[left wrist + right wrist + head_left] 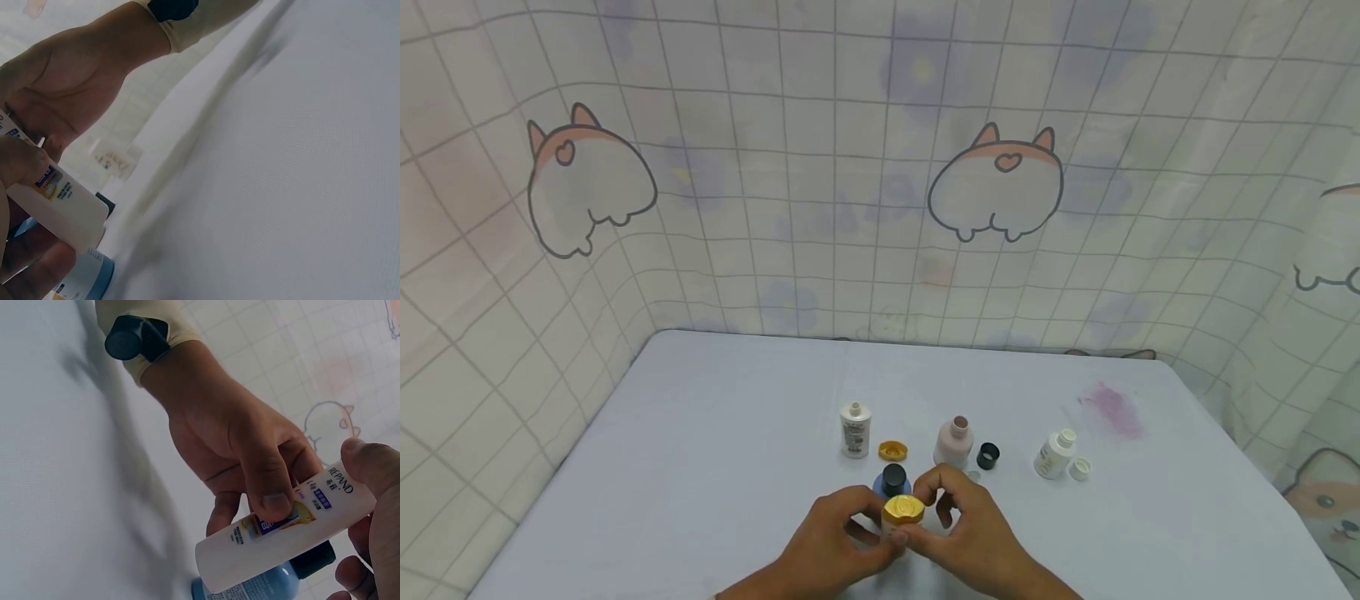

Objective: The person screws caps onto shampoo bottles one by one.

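Observation:
A white bottle (297, 540) with a gold cap (903, 509) is between both hands, near the table's front edge. My left hand (831, 537) grips the bottle's body, its thumb across the printed label. My right hand (970, 517) pinches the gold cap at the top between thumb and curled fingers. Just behind it stands a blue bottle (269, 584) with a black cap (893, 478), partly hidden by the hands. In the left wrist view, the lower end of the white bottle shows above the blue bottle.
Farther back stand three uncapped bottles: a white one (855, 433) with dark print, a pinkish one (953, 444) and a small white one (1056, 454). Beside them lie a gold cap (892, 451), a black cap (988, 456) and a white cap (1080, 468). A pink stain (1111, 408) marks the white table.

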`<move>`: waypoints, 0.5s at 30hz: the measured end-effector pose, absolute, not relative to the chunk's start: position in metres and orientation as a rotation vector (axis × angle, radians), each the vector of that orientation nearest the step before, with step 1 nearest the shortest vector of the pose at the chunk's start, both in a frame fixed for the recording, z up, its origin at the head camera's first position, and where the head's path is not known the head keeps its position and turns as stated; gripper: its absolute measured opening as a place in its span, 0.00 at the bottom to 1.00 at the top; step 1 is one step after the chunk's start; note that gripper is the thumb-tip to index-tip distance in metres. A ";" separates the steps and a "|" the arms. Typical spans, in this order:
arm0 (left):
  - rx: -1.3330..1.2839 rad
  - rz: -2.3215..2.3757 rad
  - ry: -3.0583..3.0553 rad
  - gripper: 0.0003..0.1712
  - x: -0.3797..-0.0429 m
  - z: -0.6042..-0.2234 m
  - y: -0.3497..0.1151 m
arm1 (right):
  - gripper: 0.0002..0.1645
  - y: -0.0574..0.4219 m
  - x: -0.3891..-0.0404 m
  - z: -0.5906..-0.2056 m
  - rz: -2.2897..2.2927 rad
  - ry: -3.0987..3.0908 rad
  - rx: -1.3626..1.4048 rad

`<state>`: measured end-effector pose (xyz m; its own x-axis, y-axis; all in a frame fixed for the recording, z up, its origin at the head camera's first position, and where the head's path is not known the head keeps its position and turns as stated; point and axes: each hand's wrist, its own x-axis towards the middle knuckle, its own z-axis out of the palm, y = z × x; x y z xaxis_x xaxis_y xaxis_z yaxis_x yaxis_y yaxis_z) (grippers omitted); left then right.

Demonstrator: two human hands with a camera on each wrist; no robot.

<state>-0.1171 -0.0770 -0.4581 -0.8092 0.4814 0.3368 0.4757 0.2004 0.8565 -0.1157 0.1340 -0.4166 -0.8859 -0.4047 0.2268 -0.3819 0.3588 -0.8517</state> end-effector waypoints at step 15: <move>0.775 1.691 2.421 0.18 -0.120 -0.455 -0.094 | 0.18 0.142 -0.120 -0.416 -1.527 2.634 -0.659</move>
<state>-0.1202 -0.0938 -0.4547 -0.8675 0.4509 0.2102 0.3526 0.2591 0.8992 -0.1196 0.1418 -0.4163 -0.9101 -0.3708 0.1851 -0.3449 0.4299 -0.8344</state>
